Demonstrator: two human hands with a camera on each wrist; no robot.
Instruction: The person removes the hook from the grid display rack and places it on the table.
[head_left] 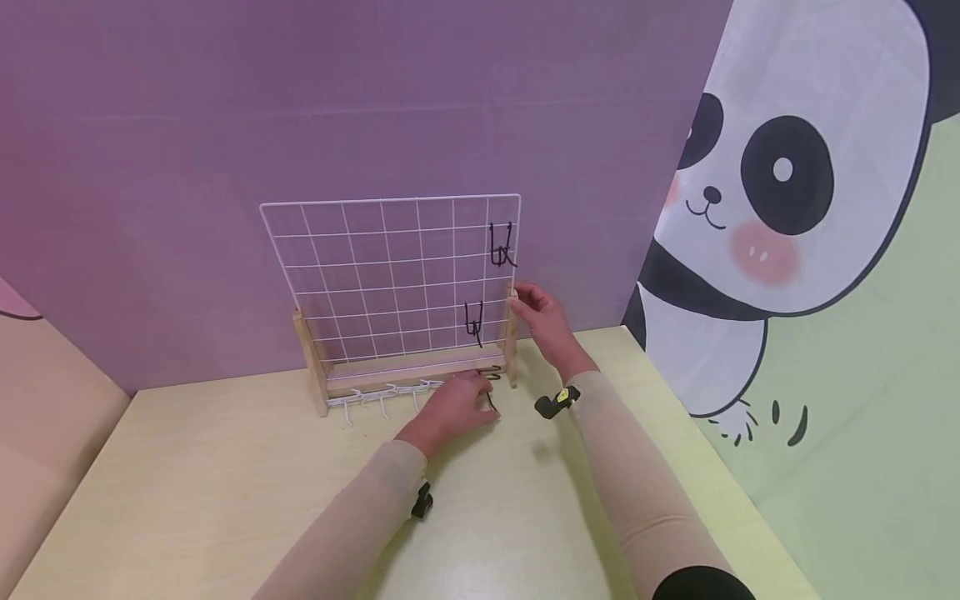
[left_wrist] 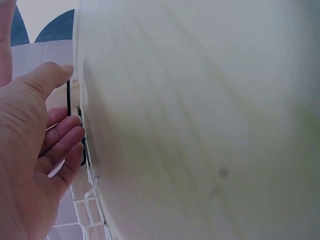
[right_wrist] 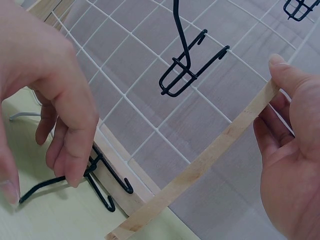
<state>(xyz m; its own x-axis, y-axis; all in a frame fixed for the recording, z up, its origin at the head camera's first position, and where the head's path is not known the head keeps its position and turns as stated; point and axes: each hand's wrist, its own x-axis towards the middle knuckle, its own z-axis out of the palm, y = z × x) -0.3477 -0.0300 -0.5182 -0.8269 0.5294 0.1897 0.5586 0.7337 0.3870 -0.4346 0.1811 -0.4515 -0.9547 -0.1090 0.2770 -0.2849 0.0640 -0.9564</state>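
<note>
A white wire grid [head_left: 382,267] stands in a wooden base with an upright post at each end. My right hand [head_left: 547,325] grips the right wooden post [right_wrist: 200,160] near its top, thumb on one side and fingers on the other. Low in front of the base, my left hand [head_left: 453,408] holds a black double-prong hook [right_wrist: 40,187]. Its thumb is at the end of the stem, and its fingertips are by the frame. Two similar black hooks hang on the right part of the grid, a lower hook [head_left: 474,327] and an upper hook [head_left: 501,257].
A row of white hooks [head_left: 390,390] runs along the base's front, left of my left hand. The rack stands on a pale wooden table [head_left: 225,475], before a purple backdrop [head_left: 187,208]. A panda picture [head_left: 795,183] covers the wall at right.
</note>
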